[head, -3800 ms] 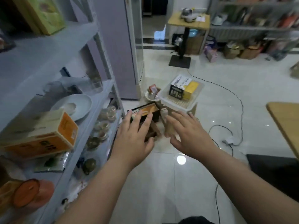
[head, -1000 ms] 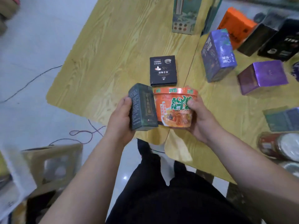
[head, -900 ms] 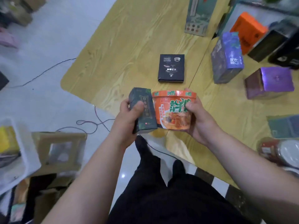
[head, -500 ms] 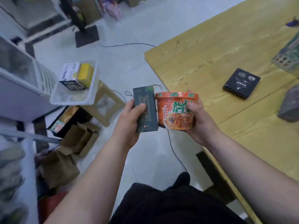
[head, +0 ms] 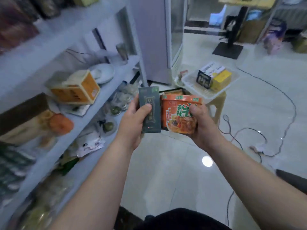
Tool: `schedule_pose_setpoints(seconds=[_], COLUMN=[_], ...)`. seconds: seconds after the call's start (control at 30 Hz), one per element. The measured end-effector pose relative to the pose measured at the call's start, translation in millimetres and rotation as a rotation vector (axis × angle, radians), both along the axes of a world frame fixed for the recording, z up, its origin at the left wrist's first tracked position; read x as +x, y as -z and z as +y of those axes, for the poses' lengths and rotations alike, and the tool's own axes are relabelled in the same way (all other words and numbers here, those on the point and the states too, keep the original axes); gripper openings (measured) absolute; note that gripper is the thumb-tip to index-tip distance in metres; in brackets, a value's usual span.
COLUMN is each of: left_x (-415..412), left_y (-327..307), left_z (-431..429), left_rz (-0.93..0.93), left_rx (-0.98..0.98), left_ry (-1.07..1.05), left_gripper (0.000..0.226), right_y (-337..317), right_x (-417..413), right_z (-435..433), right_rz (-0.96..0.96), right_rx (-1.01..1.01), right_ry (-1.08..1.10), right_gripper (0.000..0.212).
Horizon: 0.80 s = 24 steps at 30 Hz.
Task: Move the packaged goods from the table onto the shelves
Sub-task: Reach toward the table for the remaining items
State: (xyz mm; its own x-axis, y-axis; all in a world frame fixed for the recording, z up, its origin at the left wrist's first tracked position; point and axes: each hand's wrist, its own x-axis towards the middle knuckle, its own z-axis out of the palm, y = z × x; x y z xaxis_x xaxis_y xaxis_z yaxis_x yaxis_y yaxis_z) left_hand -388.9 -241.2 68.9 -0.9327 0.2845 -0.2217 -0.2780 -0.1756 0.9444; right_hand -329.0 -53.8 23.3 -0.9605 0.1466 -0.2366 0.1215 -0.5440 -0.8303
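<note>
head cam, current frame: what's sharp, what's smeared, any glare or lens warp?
Head view: the dark green box in the left hand and the noodle bowl in the right hand are fairly sharp. The shelves at left are smeared. A round glare spot sits on the glossy floor. Straight edges bow towards the frame borders, and the cast is bluish.

Dark green box (head: 149,110); orange noodle bowl (head: 180,113), green lettering; pale blue shelves (head: 93,112); yellow box (head: 221,79).

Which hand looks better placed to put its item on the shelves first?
Left. The left hand holds the dark box on the side nearest the shelves; the right hand, with the noodle bowl, is farther away.
</note>
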Motion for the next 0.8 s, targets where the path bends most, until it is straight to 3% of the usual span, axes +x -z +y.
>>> schedule_pose_setpoints(seconds=[0.13, 0.27, 0.33, 0.57, 0.8], left_x=[-21, -28, -29, -44, -69], left_y=[-16, -33, -42, -70, -90], left_z=[-113, -194, -221, -274, -289], left_rz=[0.058, 0.101, 0.127, 0.2, 0.279], left_rx=[-0.034, -0.059, -0.077, -0.094, -0.045], left_ry=[-0.226, -0.429, -0.509, -0.803, -1.097], left_gripper=[0.044, 0.043, 0.042, 0.04, 0.035], right_y=[-14, -33, -40, -78, -116], right_x=[-65, -115, -133, -197, -261], right_z=[-104, -188, -219, -291, -335], right_rz=[0.056, 0.137, 0.178, 0.25, 0.425], right_rx=[0.029, 0.055, 0.06, 0.03, 0.135], right_ry=[-0.197, -0.387, -0.476, -0.71, -0.931], right_gripper=[0.087, 0.098, 0.092, 0.085, 0.088])
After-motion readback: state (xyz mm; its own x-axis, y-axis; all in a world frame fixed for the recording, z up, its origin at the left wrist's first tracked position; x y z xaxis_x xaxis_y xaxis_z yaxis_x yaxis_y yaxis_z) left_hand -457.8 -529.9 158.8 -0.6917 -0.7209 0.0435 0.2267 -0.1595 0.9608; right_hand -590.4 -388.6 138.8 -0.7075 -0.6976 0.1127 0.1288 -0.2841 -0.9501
